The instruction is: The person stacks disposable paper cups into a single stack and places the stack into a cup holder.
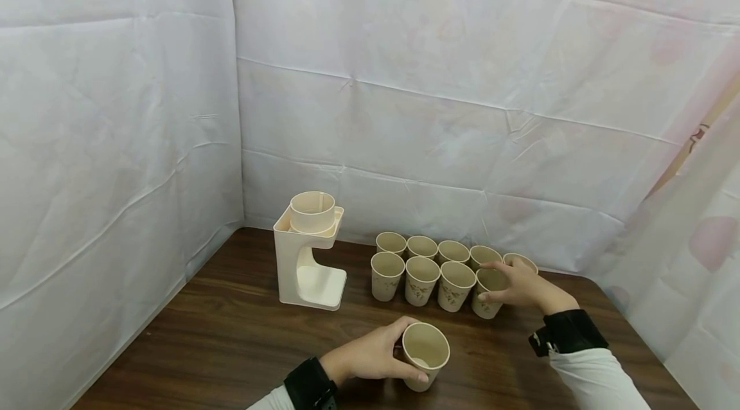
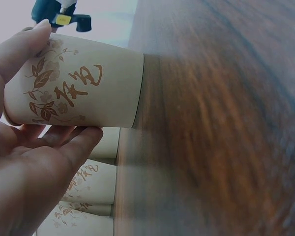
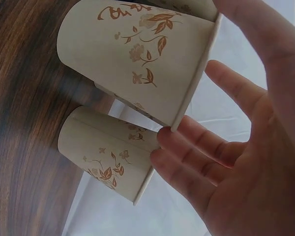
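My left hand [image 1: 378,353] grips a cream paper cup [image 1: 426,349] at the front of the table, thumb on one side and fingers on the other. Brown flowers and lettering show on this cup [image 2: 83,83] in the left wrist view; its base is close to the tabletop. Farther right, my right hand [image 1: 517,285] is at the right-end front-row paper cup [image 1: 487,304]. In the right wrist view, its spread fingers [image 3: 231,91] lie along the rim of that cup [image 3: 137,64], not curled round it. Another paper cup [image 3: 108,152] stands behind, beside the fingertips.
Several upright paper cups, such as the front-left one [image 1: 386,285], stand in two rows near the back curtain [image 1: 405,127]. To their left is a white C-shaped stand [image 1: 287,268] with a round cream holder [image 1: 312,220] on top. Everything is on a dark wooden table [image 1: 220,333].
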### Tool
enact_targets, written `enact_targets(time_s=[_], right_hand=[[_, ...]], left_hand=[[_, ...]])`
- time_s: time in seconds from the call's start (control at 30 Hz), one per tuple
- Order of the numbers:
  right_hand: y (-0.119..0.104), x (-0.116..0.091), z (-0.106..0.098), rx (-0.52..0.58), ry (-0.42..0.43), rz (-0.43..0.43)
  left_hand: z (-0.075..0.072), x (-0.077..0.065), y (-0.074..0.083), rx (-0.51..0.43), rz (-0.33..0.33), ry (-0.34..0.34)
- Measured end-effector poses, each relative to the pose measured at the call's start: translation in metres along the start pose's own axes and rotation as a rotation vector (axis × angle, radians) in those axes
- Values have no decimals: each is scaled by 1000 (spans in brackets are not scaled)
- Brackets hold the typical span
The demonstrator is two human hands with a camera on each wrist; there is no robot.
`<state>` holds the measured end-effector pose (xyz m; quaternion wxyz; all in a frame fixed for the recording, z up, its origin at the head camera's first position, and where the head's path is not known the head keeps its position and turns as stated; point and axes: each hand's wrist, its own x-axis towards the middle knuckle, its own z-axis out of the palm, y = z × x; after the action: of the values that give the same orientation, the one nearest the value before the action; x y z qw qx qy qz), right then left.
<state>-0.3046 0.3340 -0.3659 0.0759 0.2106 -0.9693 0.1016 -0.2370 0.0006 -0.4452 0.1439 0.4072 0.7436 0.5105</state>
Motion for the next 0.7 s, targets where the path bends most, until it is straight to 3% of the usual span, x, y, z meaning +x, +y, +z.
enact_targets(time_s=[0.7], right_hand=[[5, 6, 3, 32, -29, -8]], left_hand=[[0, 0, 0, 12, 9, 9]])
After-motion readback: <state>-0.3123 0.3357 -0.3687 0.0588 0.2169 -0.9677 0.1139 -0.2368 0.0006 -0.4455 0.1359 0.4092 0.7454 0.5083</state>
